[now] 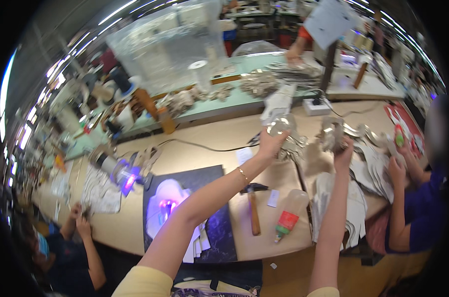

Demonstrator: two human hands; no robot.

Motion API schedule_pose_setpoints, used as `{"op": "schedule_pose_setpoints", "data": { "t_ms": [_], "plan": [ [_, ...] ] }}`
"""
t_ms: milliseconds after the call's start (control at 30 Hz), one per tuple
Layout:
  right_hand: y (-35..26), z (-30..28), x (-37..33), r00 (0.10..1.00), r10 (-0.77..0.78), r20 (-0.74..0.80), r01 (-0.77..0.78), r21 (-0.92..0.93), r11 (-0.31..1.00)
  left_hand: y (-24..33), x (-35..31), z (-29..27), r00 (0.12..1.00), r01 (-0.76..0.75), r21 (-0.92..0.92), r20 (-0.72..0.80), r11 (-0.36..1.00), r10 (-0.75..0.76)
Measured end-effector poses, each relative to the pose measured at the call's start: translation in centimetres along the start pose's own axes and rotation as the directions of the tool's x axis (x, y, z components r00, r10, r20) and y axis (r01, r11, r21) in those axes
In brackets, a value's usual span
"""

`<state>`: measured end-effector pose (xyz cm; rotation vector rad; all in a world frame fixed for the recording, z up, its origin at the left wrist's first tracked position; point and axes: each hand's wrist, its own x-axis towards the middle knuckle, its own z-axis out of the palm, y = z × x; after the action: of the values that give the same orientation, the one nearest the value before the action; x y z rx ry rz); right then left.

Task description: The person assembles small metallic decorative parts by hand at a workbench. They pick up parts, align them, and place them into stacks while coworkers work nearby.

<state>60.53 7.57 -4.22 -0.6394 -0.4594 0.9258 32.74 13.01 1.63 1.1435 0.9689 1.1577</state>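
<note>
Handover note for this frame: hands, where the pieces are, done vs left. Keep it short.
Left hand: raised over the bench, gripping a shiny silver cut piece.
Right hand: up beside it, closed on another silver piece.
Stack of pale flat pieces lies under the right arm; hammer and glue bottle lie between the arms; purple lamp lit at left.
Done: two pieces lifted. Left: cannot tell.

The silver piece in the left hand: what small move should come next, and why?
Probably lower the silver piece toward the table. The left hand holds it raised above the pile of cut pieces, while the right hand grips another shiny piece nearby.
</note>
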Motion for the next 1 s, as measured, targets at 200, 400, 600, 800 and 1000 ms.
{"op": "schedule_pose_setpoints", "data": {
  "t_ms": [200, 400, 600, 800, 1000],
  "plan": [
    [-0.6, -0.4, -0.2, 0.997, 0.023, 0.074, -0.019, -0.050, 0.999, 2.5, -2.0, -6.3, 0.998, 0.040, -0.098, 0.058, 0.994, -0.035],
    [-0.4, -0.2, -0.4, 0.997, 0.034, 0.074, -0.025, -0.123, 0.992, 4.9, -3.4, -15.4, 0.999, -0.038, 0.087, 0.013, 0.995, 0.037],
    [-0.8, 0.3, -0.8, 0.978, 0.077, 0.195, -0.018, -0.288, 0.957, 5.4, -3.9, -24.3, 1.000, -0.002, 0.010, -0.020, 1.000, 0.002],
    [-1.9, 5.2, -2.8, 0.966, 0.049, 0.253, 0.114, -0.590, 0.799, 4.2, -3.3, -31.0, 0.978, 0.203, -0.101, 0.064, 0.974, -0.197],
    [-2.8, 13.2, -5.6, 0.858, 0.230, 0.459, 0.294, -0.806, 0.513, 1.4, -2.0, -34.5, 0.923, 0.370, -0.040, -0.098, 0.928, -0.372]
  ]
}}
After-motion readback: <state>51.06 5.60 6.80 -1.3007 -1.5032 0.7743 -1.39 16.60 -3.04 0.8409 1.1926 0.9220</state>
